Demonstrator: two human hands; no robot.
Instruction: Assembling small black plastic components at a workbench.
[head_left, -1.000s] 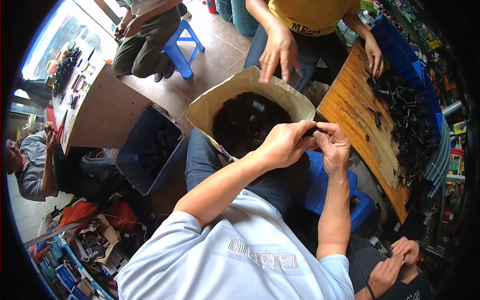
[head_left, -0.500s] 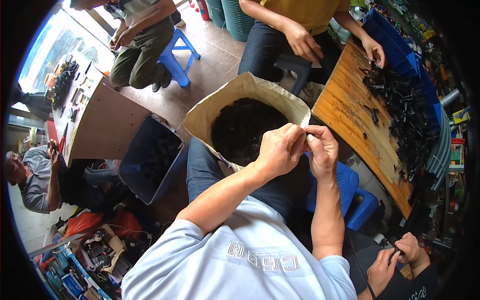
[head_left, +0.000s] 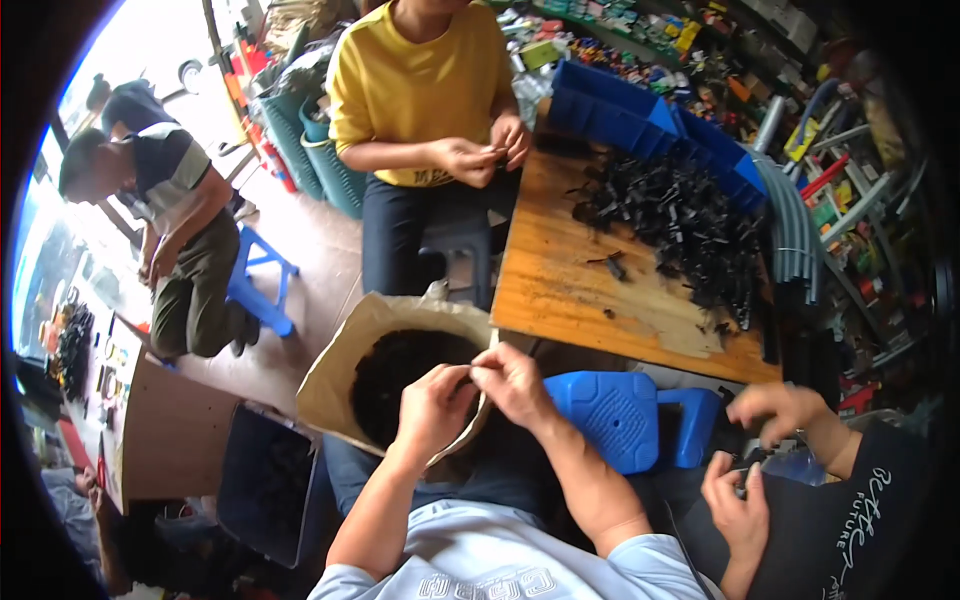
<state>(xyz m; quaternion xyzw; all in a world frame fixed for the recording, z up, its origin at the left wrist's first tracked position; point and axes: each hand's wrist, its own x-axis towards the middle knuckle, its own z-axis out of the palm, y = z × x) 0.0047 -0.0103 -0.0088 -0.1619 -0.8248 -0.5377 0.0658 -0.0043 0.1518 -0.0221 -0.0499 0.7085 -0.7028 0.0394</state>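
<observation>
My left hand and my right hand meet fingertip to fingertip above the right side of an open cream sack. Both are closed in a pinch. Whatever lies between the fingers is too small and too covered to make out. Inside the sack sits a mass of small dark pieces. The sack stands in front of me by my legs, its mouth spread wide.
A wooden table at the right carries a heap of black plastic parts and blue bins. Near my right arm is a blue plastic stool. People work across from me and at lower right. A dark blue tub stands left.
My view has swung to the right, so the table and the yellow-shirted person show more fully. My hands remain together at the sack's rim. The person at lower right has raised one hand.
</observation>
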